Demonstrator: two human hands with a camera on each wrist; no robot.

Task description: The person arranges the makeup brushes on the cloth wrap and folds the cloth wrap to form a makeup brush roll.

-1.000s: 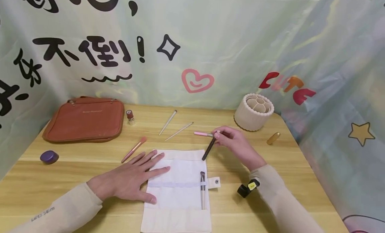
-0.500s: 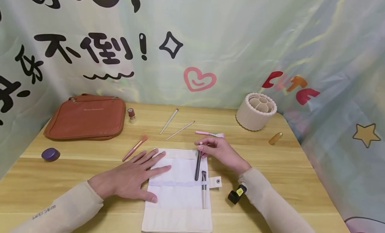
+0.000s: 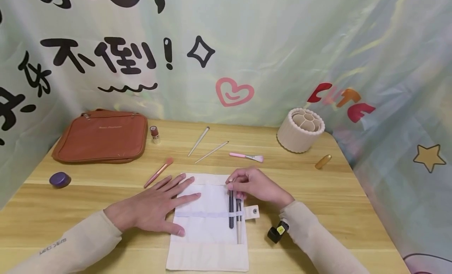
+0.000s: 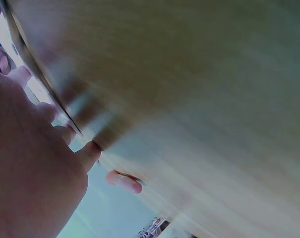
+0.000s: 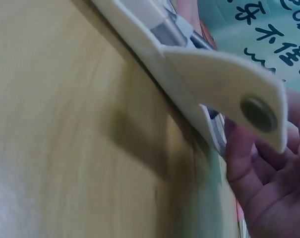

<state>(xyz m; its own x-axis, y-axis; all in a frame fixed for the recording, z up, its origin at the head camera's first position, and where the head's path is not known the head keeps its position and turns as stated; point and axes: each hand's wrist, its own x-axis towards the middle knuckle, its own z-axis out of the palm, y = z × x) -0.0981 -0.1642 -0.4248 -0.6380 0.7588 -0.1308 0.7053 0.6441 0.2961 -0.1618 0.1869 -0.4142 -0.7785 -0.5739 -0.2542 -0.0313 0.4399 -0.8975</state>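
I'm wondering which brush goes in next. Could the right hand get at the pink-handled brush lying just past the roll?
Probably yes. The pink-handled brush lies on bare table just beyond the right hand, with nothing between them. That hand would first have to let go of the dark brush.

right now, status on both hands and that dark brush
Left hand flat on the cloth roll. Right hand pinching dark brush, slid under the band beside the pale brush. Nothing blocking.
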